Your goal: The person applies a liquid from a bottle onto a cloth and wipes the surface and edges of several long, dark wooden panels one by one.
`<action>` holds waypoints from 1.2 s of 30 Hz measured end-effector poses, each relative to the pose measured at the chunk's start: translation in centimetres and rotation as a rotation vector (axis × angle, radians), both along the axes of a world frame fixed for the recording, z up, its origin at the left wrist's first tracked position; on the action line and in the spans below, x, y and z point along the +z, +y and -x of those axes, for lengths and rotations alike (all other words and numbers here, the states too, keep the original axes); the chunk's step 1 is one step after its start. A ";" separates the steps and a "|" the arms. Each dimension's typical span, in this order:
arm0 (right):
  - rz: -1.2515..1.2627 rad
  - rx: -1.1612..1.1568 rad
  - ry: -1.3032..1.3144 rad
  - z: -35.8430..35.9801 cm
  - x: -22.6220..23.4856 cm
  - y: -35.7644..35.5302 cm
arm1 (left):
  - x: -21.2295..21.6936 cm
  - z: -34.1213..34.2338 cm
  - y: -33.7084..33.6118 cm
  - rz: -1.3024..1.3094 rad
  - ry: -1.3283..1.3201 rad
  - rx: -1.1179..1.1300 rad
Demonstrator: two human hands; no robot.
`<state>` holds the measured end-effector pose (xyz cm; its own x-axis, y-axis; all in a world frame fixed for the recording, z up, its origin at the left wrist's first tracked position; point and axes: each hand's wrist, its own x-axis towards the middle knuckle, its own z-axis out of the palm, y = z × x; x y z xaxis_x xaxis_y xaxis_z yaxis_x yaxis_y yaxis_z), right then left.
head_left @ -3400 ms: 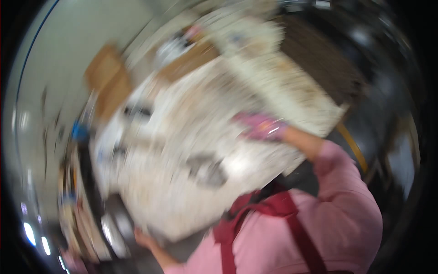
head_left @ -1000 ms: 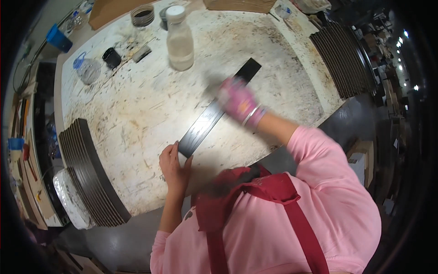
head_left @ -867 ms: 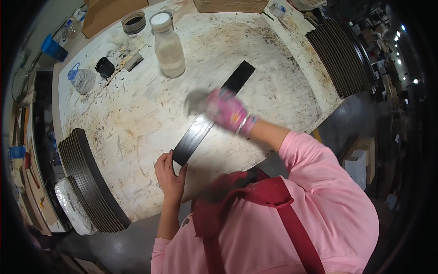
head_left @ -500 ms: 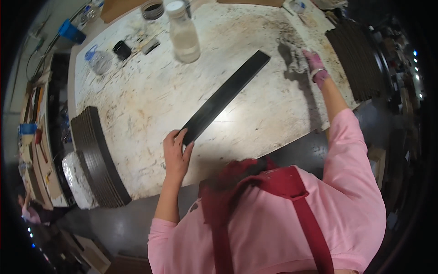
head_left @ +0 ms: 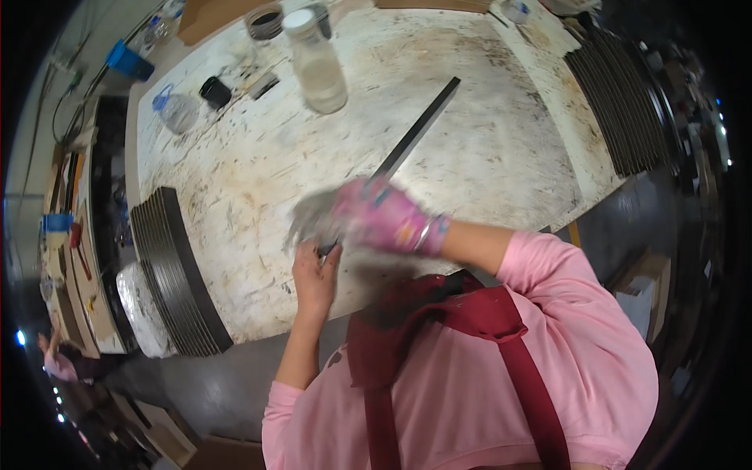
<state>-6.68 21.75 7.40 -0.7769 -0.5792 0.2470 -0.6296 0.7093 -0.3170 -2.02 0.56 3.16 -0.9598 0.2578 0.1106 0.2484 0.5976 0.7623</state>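
Note:
A long dark metal strip [head_left: 415, 137] lies slantwise across the stained white worktable [head_left: 501, 157]. My bare left hand [head_left: 315, 276] pinches the strip's near end at the table's front edge. My right hand [head_left: 376, 219], in a pink glove, is blurred with motion and presses a grey rag [head_left: 313, 215] onto the strip just above my left hand.
A clear jar with a white lid [head_left: 316, 61] stands at the back. A stack of dark strips [head_left: 176, 270] lies at the left edge, another stack [head_left: 619, 98] at the right. A small bottle [head_left: 176, 110], a black cap [head_left: 214, 92] and a round tin [head_left: 265, 22] sit at the back left.
My right hand with the rag has swept from the far right end of the strip down to its near end. My left hand has kept hold of the strip's end.

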 end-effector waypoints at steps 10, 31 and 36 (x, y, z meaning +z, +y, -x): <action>-0.177 -0.593 0.211 11.7 -2.8 20.2 | -1.2 1.9 2.3 -0.092 0.191 0.048; 0.942 -0.861 -0.102 6.8 -3.1 23.6 | 1.5 2.5 0.4 -0.802 -0.839 0.178; 0.448 -0.035 -0.150 -0.9 0.0 2.6 | 1.3 1.0 1.3 -0.947 -1.003 0.197</action>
<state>-5.75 24.40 7.43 -0.8402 -0.4140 0.3503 -0.5318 0.5022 -0.6819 -2.98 1.86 4.42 -0.7436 0.3254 -0.5841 -0.6657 -0.2792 0.6920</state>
